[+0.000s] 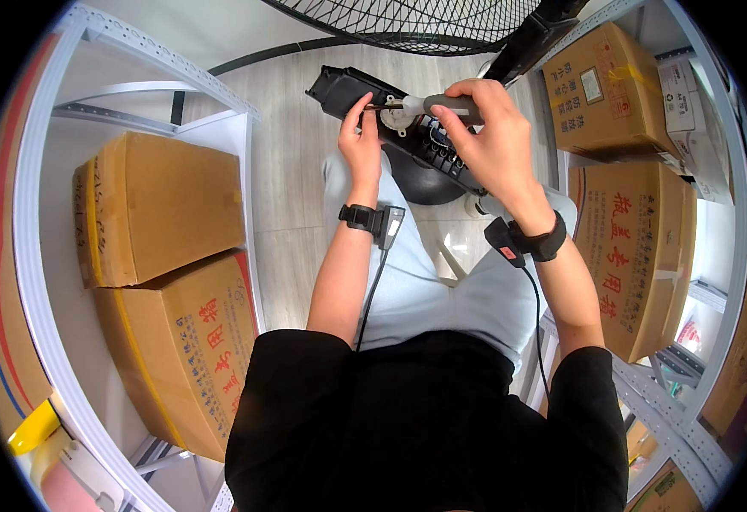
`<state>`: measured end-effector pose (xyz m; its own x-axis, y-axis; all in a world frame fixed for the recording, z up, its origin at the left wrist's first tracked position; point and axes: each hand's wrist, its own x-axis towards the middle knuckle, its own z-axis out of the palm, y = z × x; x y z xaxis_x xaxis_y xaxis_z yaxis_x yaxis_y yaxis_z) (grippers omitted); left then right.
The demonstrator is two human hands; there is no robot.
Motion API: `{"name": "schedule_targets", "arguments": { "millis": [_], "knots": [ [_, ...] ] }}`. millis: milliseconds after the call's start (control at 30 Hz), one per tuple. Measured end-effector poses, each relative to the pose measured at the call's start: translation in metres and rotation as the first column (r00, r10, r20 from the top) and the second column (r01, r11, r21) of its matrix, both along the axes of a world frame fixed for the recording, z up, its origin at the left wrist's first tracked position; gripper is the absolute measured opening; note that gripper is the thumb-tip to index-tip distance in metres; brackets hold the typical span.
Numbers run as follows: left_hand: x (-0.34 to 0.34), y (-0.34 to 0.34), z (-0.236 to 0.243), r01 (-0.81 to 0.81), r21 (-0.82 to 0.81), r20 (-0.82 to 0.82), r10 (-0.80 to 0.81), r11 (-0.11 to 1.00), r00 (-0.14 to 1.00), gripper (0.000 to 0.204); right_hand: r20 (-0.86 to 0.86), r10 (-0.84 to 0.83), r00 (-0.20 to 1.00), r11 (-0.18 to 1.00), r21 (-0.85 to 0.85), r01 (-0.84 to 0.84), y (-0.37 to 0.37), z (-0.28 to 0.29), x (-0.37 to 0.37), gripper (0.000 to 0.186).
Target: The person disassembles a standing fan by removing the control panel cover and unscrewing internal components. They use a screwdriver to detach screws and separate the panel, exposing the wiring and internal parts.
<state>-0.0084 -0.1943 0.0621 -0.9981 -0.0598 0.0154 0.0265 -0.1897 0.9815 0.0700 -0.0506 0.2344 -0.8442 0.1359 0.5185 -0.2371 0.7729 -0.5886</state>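
My right hand (497, 141) grips a screwdriver (455, 108) by its grey handle, its shaft lying level and pointing left. The fingertips of my left hand (359, 145) are pinched at the screwdriver's tip; whatever small thing they hold there is hidden. Beneath both hands a long black plastic housing (339, 90) slants down to the right, its inner side turned up. A whitish round part (399, 119) sits in it, with a row of small components (442, 145) nearer my right hand. Under the housing shows a round black base (425, 175), between my knees.
A large black wire fan grille (408, 21) stands just beyond the housing. Metal shelving (28, 222) with cardboard boxes (173, 205) rises on the left, more boxes (625, 247) on the right. Cables (372, 299) run from the bands on both wrists.
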Motion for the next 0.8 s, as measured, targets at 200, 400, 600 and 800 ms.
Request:
{"name": "schedule_targets", "arguments": {
  "millis": [200,400,600,800],
  "knots": [
    [-0.005,0.001,-0.006,-0.083,0.033,-0.019,0.083,0.996,0.996,0.031,-0.006,-0.066,0.998,0.997,-0.052,0.065,0.017,0.032,0.019,0.021],
    [-0.007,0.001,-0.017,-0.097,0.07,0.019,0.096,0.993,0.995,0.04,0.07,-0.156,0.985,0.979,-0.121,0.163,0.049,0.035,0.054,0.022],
    [-0.012,-0.003,-0.023,-0.181,-0.071,-0.14,0.17,0.981,0.975,0.045,0.143,-0.115,0.983,0.99,-0.061,0.125,0.058,0.011,0.085,0.022],
    [-0.013,-0.01,-0.025,-0.19,-0.061,0.003,0.191,0.98,0.982,0.047,0.154,-0.13,0.979,0.98,-0.128,0.15,0.06,-0.01,0.101,0.023]
  ]
}}
